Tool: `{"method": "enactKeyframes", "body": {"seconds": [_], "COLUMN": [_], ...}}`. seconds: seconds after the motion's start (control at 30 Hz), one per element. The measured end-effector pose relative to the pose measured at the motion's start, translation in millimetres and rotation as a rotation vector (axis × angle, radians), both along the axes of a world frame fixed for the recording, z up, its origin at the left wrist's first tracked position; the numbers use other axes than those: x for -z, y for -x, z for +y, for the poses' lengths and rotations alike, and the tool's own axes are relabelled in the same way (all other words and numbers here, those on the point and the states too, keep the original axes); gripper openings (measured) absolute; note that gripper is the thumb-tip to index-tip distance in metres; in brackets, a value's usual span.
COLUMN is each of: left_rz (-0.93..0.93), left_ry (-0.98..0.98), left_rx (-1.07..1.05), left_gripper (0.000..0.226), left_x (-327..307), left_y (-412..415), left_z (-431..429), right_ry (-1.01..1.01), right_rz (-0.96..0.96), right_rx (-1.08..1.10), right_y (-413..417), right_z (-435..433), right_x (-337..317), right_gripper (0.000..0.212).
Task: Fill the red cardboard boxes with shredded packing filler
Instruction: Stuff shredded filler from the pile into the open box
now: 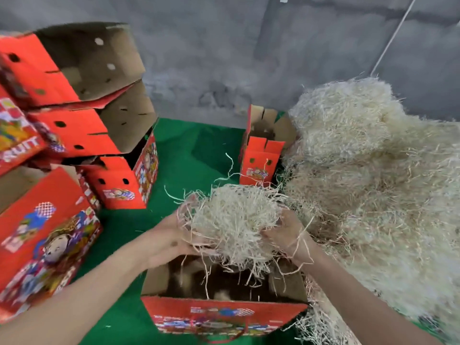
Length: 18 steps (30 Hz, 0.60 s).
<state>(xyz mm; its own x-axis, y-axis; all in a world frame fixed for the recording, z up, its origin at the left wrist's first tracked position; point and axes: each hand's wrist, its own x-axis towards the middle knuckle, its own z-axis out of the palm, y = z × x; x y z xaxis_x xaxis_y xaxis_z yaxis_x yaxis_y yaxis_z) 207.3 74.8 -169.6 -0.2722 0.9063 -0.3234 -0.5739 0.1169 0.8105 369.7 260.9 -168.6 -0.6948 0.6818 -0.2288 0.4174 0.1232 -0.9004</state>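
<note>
Our left hand (174,236) and right hand (288,232), fingers gripping a filler clump (231,220) (pale, stringy), above our open red box (224,313)

On my feed I get two arms and nothing more of the person. Both are bare from the bottom edge of the frame right up to the fingers. Left forearm (94,287): long, broad near the lens, tapering toward the wrist, edges smeared with blur. Left hand (171,235): blurred too, with one small dark round spot (173,244) on its back close to the wrist. Right forearm (353,295): same tapering shape, slightly sharper outline. Right hand (286,232): bare, detail soft, and I can't make out nails or knuckle lines. Fingertips on both hands are mostly hidden from me.
</note>
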Motion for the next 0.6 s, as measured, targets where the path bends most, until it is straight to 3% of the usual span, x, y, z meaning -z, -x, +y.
{"method": "enactKeyframes", "body": {"seconds": [0.03, 0.1, 0.17, 0.2, 0.23, 0.3, 0.4, 0.43, 0.5, 0.6], "left_rz": [-0.072, -0.114, 0.054, 0.19, 0.33, 0.478, 0.476, 0.45, 0.455, 0.538], "left_ry": [-0.058, -0.071, 0.139, 0.271, 0.346, 0.325, 0.304, 0.292, 0.252, 0.29], "left_rx": [0.073, 0.187, 0.167, 0.111, 0.046, -0.068, -0.192, -0.203, -0.169, -0.054], "left_gripper": [0.105, 0.109, 0.108, 0.11, 0.102, 0.061, 0.029, 0.028, 0.045, 0.043], "left_x": [1, -14, -15, -19, -16, -10, -6, -3, -1, 4], "left_y": [9, 10, -4, -14, -19, -20, -11, -9, -14, -23], "left_z": [-5, -10, 1, 8, 13, 20, 15, 14, 14, 19], "right_ry": [-0.065, -0.079, 0.093, 0.177, 0.213, 0.338, 0.545, 0.535, 0.537, 0.496], "right_rz": [-0.009, -0.018, 0.135, 0.156, 0.186, 0.281, 0.402, 0.372, 0.246, 0.086], "right_rx": [-0.053, -0.172, -0.32, -0.357, -0.381, -0.272, 0.048, 0.06, -0.002, -0.116], "right_y": [-5, -9, -12, -11, -9, -8, -7, -8, -8, -2], "right_z": [-1, -12, -26, -35, -39, -38, -33, -33, -42, -57], "right_x": [-1, -9, -14, -19, -19, -15, -14, -13, -12, -13], "right_gripper": [0.041, 0.036, 0.025, 0.03, 0.04, 0.055, 0.039, 0.038, 0.036, 0.019]}}
